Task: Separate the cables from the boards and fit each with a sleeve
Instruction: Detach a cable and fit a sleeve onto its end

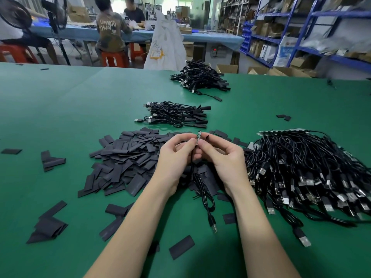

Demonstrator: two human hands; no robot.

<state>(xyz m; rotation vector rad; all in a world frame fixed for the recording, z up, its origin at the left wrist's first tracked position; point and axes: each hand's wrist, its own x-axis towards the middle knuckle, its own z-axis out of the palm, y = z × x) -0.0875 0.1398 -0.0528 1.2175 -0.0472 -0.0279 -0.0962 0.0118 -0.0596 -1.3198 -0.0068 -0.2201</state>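
Over the green table my left hand and my right hand meet. Both pinch the top end of one black cable, where a small board tip sticks up between the fingertips. My right fingers also hold a black sleeve beside that tip. The cable hangs down between my wrists, its USB plug lying on the table. Under my hands spreads a heap of flat black sleeves. A big bundle of cables on boards lies to the right.
Two piles of cables lie farther back, one pile close and another pile beyond. Loose sleeves are scattered at the left and front. People sit at a blue table behind; shelving stands at the right.
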